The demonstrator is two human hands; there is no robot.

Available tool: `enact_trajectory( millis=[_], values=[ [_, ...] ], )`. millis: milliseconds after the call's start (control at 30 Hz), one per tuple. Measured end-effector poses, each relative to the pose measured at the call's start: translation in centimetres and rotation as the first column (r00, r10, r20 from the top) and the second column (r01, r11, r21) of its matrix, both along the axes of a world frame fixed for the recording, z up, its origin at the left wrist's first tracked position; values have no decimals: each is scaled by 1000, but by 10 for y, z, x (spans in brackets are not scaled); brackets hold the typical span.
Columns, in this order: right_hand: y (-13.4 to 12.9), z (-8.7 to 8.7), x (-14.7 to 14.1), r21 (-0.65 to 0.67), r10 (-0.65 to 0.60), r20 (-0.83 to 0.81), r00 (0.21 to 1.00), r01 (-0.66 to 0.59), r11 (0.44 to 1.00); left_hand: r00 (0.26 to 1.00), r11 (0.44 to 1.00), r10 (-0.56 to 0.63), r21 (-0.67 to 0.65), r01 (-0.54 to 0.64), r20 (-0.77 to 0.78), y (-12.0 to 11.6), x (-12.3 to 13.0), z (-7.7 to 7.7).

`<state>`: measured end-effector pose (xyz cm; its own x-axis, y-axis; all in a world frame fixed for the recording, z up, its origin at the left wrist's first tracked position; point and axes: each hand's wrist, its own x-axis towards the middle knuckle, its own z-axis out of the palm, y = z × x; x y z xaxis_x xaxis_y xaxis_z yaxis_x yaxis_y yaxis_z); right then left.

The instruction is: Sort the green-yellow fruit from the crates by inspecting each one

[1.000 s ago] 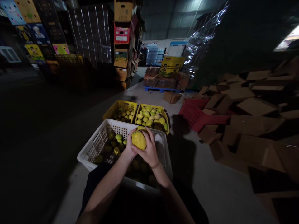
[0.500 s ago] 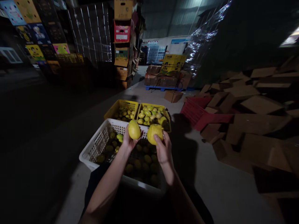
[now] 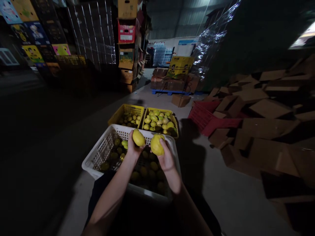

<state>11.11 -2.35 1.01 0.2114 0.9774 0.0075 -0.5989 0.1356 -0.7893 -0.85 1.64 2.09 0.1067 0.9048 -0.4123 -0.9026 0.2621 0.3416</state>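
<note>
My left hand (image 3: 133, 148) is wrapped round a yellow lemon (image 3: 138, 137), held above the white crate (image 3: 91, 161). Just to the right, my right hand (image 3: 166, 156) grips a second, rounder lemon (image 3: 157, 145), thumb along its right side. A small gap separates the two fruits. Inside the white crate several more lemons lie in shadow, with a greenish one (image 3: 125, 144) near the left. Behind it stand two yellow crates: the left one (image 3: 113, 116) is partly filled with lemons, and the right one (image 3: 176, 126) is fuller.
A red crate (image 3: 203, 119) lies to the right beside a heap of cardboard boxes (image 3: 270, 109). Farther back, a blue pallet (image 3: 169, 92) bears boxes, with a loose carton (image 3: 180, 100) before it. A tall box stack (image 3: 126, 57) rises behind the crates.
Both hands still hold their lemons. The right-hand lemon has turned and moved slightly left, with the thumb now at its side. The left-hand lemon has tilted. The whole view has shifted slightly.
</note>
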Motion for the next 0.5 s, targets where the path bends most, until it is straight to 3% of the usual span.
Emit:
enact_trajectory(
  millis=[267,400,500],
  values=[
    [-1,10,7,-129,146,-195,970,-173,976,992,996,-91,19,89,83,1,4,1],
    [0,13,11,-231,168,-216,962,-218,948,1000,1000,14,7,-14,12,-4,7,4],
    [-1,13,13,-279,153,-265,952,-227,933,998,993,62,-100,-62,3,-3,8,0]
  ],
)
